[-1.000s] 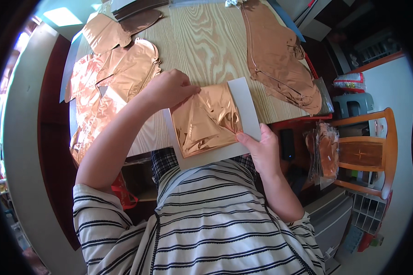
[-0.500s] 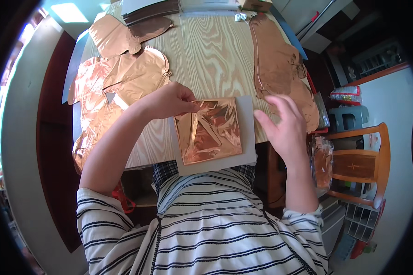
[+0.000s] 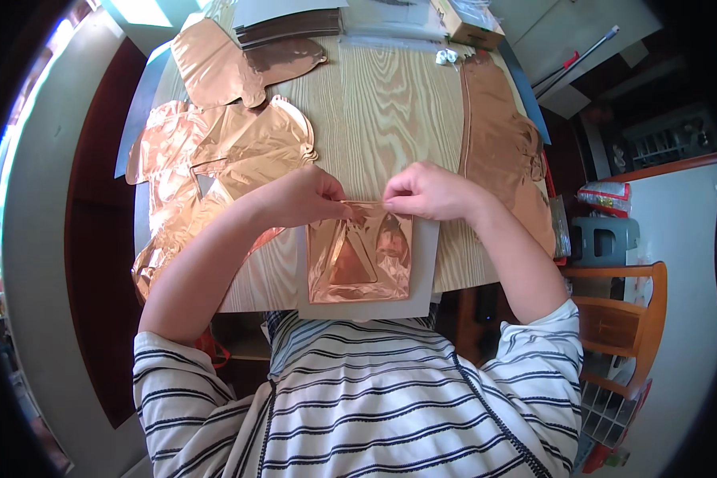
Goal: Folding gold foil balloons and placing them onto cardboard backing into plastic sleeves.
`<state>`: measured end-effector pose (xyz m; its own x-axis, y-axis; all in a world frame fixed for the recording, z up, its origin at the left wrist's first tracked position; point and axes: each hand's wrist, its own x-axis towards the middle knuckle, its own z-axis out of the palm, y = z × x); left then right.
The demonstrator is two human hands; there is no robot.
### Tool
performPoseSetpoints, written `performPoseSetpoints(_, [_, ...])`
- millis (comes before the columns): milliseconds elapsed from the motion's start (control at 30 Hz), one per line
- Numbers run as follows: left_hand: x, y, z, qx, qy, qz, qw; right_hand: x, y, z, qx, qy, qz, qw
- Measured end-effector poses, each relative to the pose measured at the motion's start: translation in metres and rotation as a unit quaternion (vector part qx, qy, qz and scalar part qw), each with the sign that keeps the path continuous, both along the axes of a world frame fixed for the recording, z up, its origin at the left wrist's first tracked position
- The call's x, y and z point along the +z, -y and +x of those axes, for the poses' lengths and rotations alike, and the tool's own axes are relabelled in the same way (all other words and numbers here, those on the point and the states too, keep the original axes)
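A shiny copper-coloured foil balloon (image 3: 390, 272), folded into a flat near-square, lies on a grey card (image 3: 425, 271) at the table's near edge. A triangular outline shows on its front. My left hand (image 3: 311, 197) pinches the foil's far edge toward its left corner. At the far right corner, the thumb and fingers of my right hand (image 3: 432, 191) are pressed together on the same edge. Part of that far edge is hidden under my fingertips. The card sticks out past the foil on the right and below.
More flat copper foil balloons (image 3: 255, 135) cover the table's left side, another foil (image 3: 494, 119) its right. At the back are a stack of cards (image 3: 287, 30), clear plastic bags (image 3: 394, 20), a cardboard box (image 3: 472, 28) and small white pieces (image 3: 446, 56). A wooden chair (image 3: 649, 319) stands right.
My right hand has come in from the right, its fingers closing on the foil's far edge. The foil and card now lie straighter and appear lower in view. My left hand keeps its pinch.
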<state>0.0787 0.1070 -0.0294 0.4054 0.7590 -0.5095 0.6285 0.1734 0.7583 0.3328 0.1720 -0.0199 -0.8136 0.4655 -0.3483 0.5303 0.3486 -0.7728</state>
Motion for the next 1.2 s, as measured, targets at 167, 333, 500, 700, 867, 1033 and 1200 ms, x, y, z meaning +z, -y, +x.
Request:
performPoseSetpoints(167, [-0.001,-0.009,0.001,-0.017,-0.007,-0.008,1.0,0.006,-0.005,0.012,-0.031,0.044,-0.049,0.997])
performPoseSetpoints(333, [-0.004,-0.015,0.003,-0.023,-0.004,-0.01,1.0,-0.009,-0.003,0.008,-0.047,-0.008,-0.069,0.996])
performPoseSetpoints(500, [0.012,-0.018,0.011,-0.035,-0.03,0.014,0.999,-0.008,-0.004,0.001,-0.036,0.009,-0.088,0.995])
performPoseSetpoints(700, [0.025,-0.031,0.022,-0.105,-0.037,0.08,0.991,-0.007,-0.002,-0.001,-0.051,0.019,-0.074,0.996])
performPoseSetpoints(867, [0.021,-0.036,-0.001,-0.131,-0.078,0.086,0.985,-0.014,-0.002,0.005,-0.109,0.026,-0.121,0.986])
performPoseSetpoints(1033, [0.013,-0.035,-0.019,-0.123,-0.116,0.069,0.983,-0.019,-0.001,0.007,-0.123,0.025,-0.137,0.983])
performPoseSetpoints(1200, [0.019,-0.03,-0.035,-0.074,-0.11,0.018,0.991,-0.015,0.001,0.014,-0.121,0.025,-0.144,0.982])
